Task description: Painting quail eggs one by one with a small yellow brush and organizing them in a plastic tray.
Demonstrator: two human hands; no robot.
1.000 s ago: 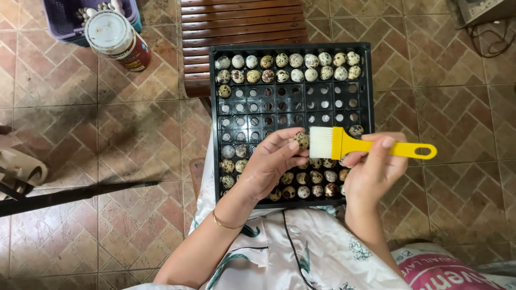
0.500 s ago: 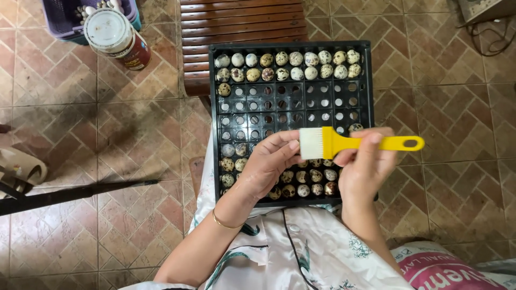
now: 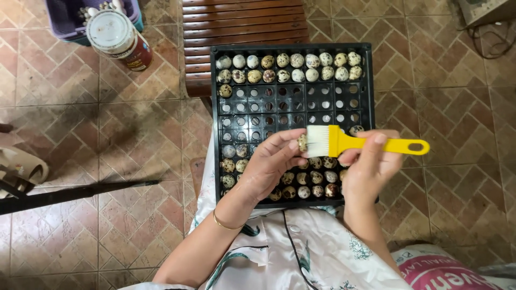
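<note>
now | left hand [image 3: 269,166] grip pinched on speckled egg [image 3: 302,143] | right hand [image 3: 371,166] grip clamped on yellow brush [image 3: 371,144]

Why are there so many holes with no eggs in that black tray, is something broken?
Nothing looks broken. The black tray has speckled eggs along its far rows and near rows; the middle cells are just unfilled. The left hand holds one egg against the yellow brush in the right hand.

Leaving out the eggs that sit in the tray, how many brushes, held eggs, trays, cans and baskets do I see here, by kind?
yellow brush, in the right hand: 1
speckled egg, in the left hand: 1
black tray: 1
can: 1
purple basket: 1
Total: 5
</note>
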